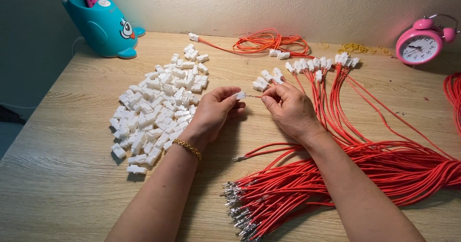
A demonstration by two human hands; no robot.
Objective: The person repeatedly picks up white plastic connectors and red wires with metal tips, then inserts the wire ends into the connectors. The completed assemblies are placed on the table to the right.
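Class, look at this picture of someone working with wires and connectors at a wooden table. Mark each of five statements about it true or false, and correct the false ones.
1. The left hand holds a small white connector in its fingers. True.
2. The pile of white connectors lies to the right of both hands. False: it lies to the left of them.
3. The right hand pinches the end of a red wire. True.
4. The alarm clock is blue. False: it is pink.
5. The left wrist wears a gold bracelet. True.
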